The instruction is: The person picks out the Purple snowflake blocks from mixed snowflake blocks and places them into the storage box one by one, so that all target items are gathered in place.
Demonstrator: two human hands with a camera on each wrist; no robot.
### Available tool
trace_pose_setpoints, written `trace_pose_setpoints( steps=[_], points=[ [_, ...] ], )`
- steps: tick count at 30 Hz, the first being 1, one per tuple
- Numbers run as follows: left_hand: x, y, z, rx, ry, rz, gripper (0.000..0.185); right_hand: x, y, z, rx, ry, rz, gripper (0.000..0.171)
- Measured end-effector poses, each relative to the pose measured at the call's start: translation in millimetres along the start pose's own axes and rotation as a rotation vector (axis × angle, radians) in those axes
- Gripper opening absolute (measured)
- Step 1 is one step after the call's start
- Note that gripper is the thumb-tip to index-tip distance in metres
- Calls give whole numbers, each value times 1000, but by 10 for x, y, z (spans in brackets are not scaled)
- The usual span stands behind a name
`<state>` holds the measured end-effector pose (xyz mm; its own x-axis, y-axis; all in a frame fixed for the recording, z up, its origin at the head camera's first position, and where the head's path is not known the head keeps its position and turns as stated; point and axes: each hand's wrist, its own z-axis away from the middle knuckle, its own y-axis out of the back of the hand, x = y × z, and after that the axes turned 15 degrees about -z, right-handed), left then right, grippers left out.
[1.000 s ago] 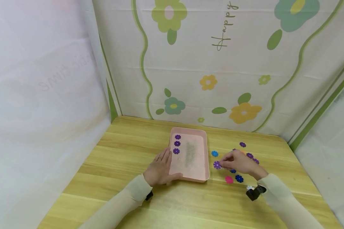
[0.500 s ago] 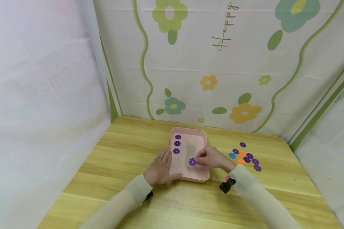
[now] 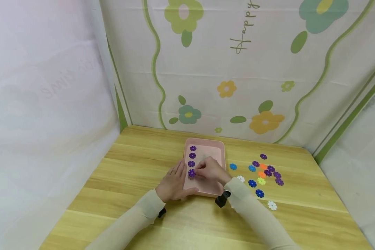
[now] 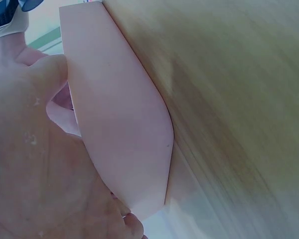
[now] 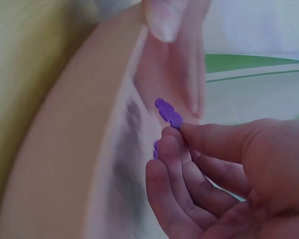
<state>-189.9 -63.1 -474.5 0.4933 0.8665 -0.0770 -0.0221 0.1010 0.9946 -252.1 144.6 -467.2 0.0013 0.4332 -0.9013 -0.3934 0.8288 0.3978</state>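
Furthest left of the grip, a pale sleeve [image 3: 128, 220] leads to the left hand [image 3: 173, 182], which lies just left of the pinched piece. Its fingers are straight and rest against the tray's left side, with the thumb set apart at the near edge. The pink tray [image 3: 214, 149] lies under and around the grip.

The purple flower piece [image 3: 191, 173] is at the grip itself, over the left part of the tray, pinched between thumb and fingertip of the right hand [image 3: 210, 170]. The right wrist view shows it tilted, sticking out past the thumb tip; whether it touches the tray floor, I cannot tell. Straight beyond it, three purple flower pieces [image 3: 192, 155] lie in the tray in a line running away from the grip.

Right of the pinch and nearer the person, a black wrist camera [image 3: 223, 199] sits by the right sleeve [image 3: 253, 215]. Further right, outside the tray on the wooden table [image 3: 303, 170], come a light blue piece [image 3: 233, 166] and a white piece [image 3: 240, 178]. Well to the right of the grip is a loose scatter: dark blue pieces [image 3: 259, 193], a yellow-green piece [image 3: 261, 181], orange pieces [image 3: 263, 166] and more purple ones [image 3: 277, 175].
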Motion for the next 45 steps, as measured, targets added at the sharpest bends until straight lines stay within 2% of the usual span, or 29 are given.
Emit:
trace_pose_setpoints(
  steps=[7, 12, 18, 24, 31, 37, 41, 45],
  points=[
    [-6, -7, -6, 6, -7, 7, 108, 103, -189, -36, 66, -25, -15, 14],
    [-16, -23, 1, 5, 2, -7, 109, 97, -242, -25, 113, -37, -17, 13],
    [-17, -34, -8, 12, -3, -13, 108, 100, -247, 12, 145, -32, -11, 14],
    [7, -2, 24, -3, -4, -2, 110, 141, -164, 176, 195, 33, 47, 9],
    [-4, 2, 26, 12, 12, 6, 109, 104, 186, 406, 293, 136, 130, 27],
    [-15, 8, 19, 7, 15, 23, 110, 179, 590, 642, 357, 193, 182, 31],
    [-16, -44, 8, 6, 14, 29, 110, 282, 887, 831, 415, 188, 178, 36],
    [-16, -55, 3, 5, 13, 31, 111, 404, 1202, 1040, 499, 144, 165, 40]
  ],
)
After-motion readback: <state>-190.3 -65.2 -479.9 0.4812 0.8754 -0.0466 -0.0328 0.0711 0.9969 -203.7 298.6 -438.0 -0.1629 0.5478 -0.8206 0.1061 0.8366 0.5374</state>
